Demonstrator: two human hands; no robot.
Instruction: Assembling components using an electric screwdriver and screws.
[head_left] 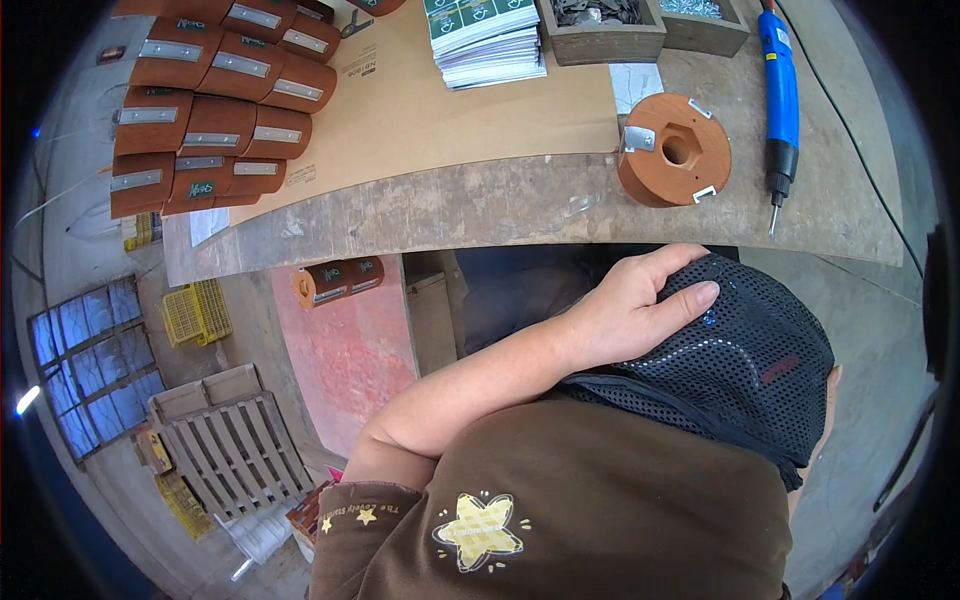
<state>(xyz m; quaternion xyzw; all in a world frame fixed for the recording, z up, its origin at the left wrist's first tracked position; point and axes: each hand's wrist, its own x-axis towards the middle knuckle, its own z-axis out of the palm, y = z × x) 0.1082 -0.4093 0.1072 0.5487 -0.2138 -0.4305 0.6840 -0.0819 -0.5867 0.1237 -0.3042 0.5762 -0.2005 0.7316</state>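
Mesh nearside of block, gripped by left hand, likely for steadying; right hand hidden, can't tell. Driver right of block, presumably for reach.

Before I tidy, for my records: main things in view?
Stacked cylinders: dozen or more, brown, on bench, left
Cardboard: one, tan, bench
Cards: one stack, green-white, on cardboard
Trays: two, brown, far edge
Lone cylinder: one, brown, bench right
Screwdriver: one, blue, bench right
Board: one, pink, below bench
Crates: several, yellow, left
Pallet: one, grey, lower left
Mesh item: one, black, lower right
Left hand: one, on mesh item
Right arm: one, mostly hidden
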